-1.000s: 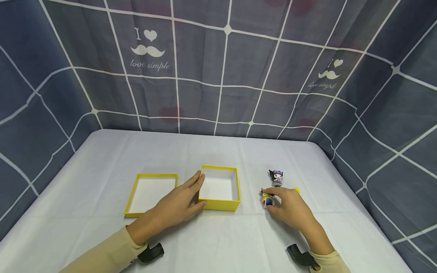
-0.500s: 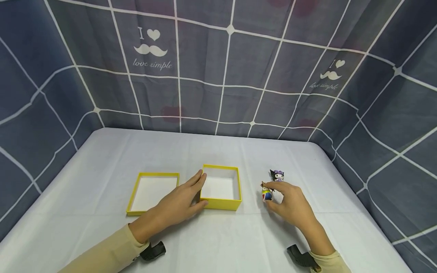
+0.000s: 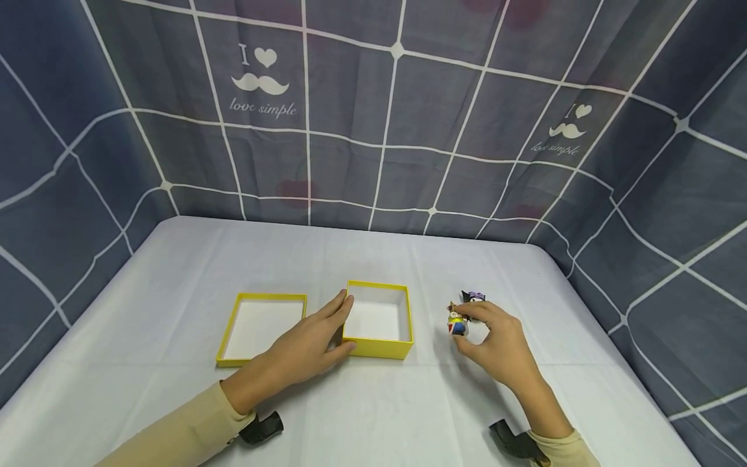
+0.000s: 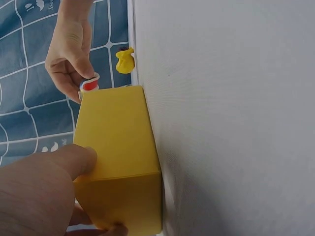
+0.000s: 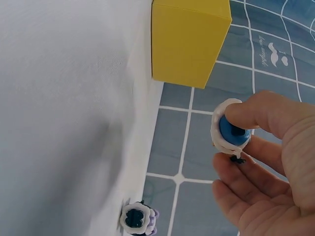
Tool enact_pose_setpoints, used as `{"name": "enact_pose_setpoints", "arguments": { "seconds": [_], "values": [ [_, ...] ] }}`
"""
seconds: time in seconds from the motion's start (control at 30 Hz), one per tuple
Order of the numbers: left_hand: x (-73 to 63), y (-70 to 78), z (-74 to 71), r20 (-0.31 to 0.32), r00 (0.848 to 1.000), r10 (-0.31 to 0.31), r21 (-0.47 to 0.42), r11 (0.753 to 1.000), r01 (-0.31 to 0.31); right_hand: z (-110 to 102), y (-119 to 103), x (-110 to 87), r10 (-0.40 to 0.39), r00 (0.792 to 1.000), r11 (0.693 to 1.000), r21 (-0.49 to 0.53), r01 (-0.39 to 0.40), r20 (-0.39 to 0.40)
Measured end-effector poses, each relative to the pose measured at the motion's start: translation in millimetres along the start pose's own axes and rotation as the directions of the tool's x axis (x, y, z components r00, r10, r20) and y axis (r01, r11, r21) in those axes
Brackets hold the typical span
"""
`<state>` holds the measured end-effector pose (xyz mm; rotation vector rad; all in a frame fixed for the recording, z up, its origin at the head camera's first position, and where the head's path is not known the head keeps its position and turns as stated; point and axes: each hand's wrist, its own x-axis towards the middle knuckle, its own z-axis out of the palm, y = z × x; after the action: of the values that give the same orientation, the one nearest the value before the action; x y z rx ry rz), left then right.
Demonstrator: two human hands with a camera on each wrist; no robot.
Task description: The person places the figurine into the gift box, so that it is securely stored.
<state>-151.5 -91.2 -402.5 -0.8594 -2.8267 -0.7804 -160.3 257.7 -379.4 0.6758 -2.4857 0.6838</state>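
Observation:
A small Minion figurine (image 3: pixel 458 322), yellow and blue with a red and white edge, is pinched between the thumb and fingers of my right hand (image 3: pixel 496 340). In the right wrist view the figurine (image 5: pixel 230 129) shows its blue underside, raised off the table. My left hand (image 3: pixel 303 340) rests with straight fingers along the left side of a yellow open box (image 3: pixel 379 349), its thumb at the front face (image 4: pixel 115 137). Behind the right hand stands a black and purple figurine (image 3: pixel 474 296), partly hidden. A yellow figurine (image 4: pixel 125 61) shows in the left wrist view; the hand hides it in the head view.
Left of the box lies a shallow yellow-edged lid (image 3: pixel 265 324) with its white inside up, partly covered by the left hand. All stands on a white-covered table (image 3: pixel 373 415). A grey-blue checked curtain (image 3: pixel 350 168) encloses the back and sides.
My right hand has lifted the Minion figurine up from the table and slightly forward, now overlapping the black and purple figurine. The left hand has stayed at the box.

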Motion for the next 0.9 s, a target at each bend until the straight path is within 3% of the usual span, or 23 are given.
{"name": "enact_pose_setpoints", "arguments": {
  "seconds": [0.4, 0.9],
  "values": [
    [0.1, -0.3, 0.8, -0.002, 1.000, -0.001, 0.005, 1.000, 0.001, -1.1, -4.5, 8.4, -0.027, 0.999, 0.999, 0.040, 0.028, -0.036],
    [-0.3, 1.4, 1.2, -0.013, 1.000, -0.001, 0.022, 1.000, 0.001, 3.2, -18.4, 21.6, -0.020, 1.000, 0.999, 0.042, 0.020, -0.004]
  ]
}}
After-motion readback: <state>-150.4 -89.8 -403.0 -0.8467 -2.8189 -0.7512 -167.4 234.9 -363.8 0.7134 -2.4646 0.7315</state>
